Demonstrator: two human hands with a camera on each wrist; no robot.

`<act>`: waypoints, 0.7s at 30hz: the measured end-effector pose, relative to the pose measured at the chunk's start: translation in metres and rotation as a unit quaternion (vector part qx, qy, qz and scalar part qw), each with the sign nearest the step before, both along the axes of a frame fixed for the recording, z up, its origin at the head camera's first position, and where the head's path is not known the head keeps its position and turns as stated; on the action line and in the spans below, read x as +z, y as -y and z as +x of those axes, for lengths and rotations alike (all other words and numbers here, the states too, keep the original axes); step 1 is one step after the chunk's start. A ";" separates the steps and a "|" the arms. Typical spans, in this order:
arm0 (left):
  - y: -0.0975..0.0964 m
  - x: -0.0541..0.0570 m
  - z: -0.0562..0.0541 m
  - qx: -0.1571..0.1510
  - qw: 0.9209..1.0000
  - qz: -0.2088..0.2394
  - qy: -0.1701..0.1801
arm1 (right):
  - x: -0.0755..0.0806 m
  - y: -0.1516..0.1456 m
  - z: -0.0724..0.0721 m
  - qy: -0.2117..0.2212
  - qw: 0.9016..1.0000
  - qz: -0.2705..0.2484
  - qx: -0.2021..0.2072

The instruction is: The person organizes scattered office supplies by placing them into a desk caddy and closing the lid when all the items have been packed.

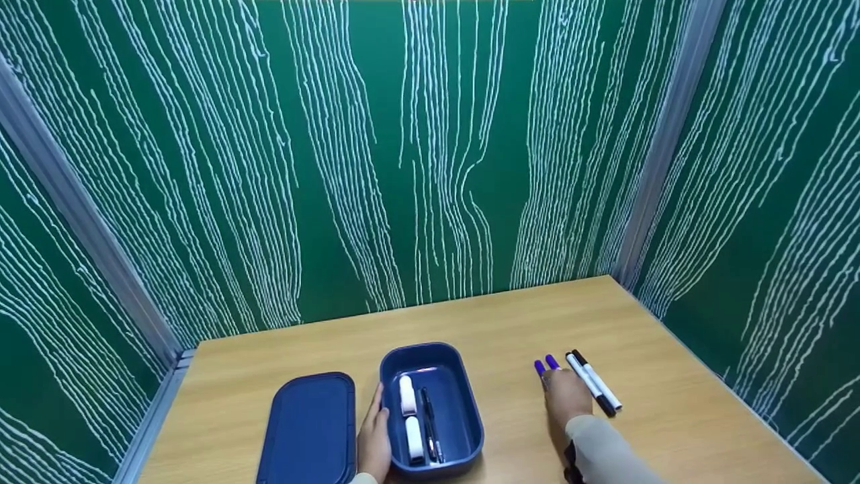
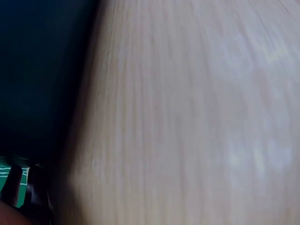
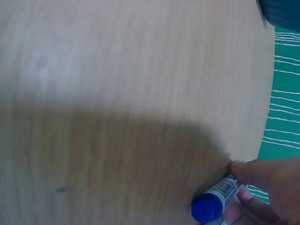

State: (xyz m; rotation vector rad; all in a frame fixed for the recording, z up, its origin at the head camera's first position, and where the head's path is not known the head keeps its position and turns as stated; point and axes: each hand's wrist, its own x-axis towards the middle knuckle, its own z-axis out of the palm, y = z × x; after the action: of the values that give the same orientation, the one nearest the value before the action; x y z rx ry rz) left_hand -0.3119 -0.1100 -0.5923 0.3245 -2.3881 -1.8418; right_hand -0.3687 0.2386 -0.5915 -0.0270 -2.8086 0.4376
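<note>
My right hand grips two blue-ended markers at the table's right side. In the right wrist view, the thumb lies along one white-bodied marker, and part of a second shows below. My left hand rests against the left side of an open navy box, its fingers fairly straight along the wall. Inside the box, two white rounded objects lie end to end beside slim black pens. In the left wrist view, the box's dark wall fills the left, with dark fingers below.
A navy lid lies flat to the left of the box. Two white markers with black caps lie just right of my right hand. Green panels with white wavy lines enclose the wooden table at the back and sides.
</note>
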 end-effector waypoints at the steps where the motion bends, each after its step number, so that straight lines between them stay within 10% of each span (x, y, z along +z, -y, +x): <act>1: 0.000 0.000 0.000 0.001 1.000 -0.002 0.002 | 0.000 0.000 0.000 0.001 1.000 0.005 0.000; 21: -0.001 0.000 0.000 0.002 1.000 0.006 -0.003 | 0.004 0.002 0.005 -0.010 0.999 0.003 0.030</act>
State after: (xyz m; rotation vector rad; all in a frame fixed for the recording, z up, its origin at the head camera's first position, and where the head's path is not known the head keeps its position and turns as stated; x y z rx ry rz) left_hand -0.3121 -0.1087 -0.5922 0.3243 -2.3712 -1.8549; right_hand -0.3640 0.2368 -0.5875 0.0639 -2.7967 0.4421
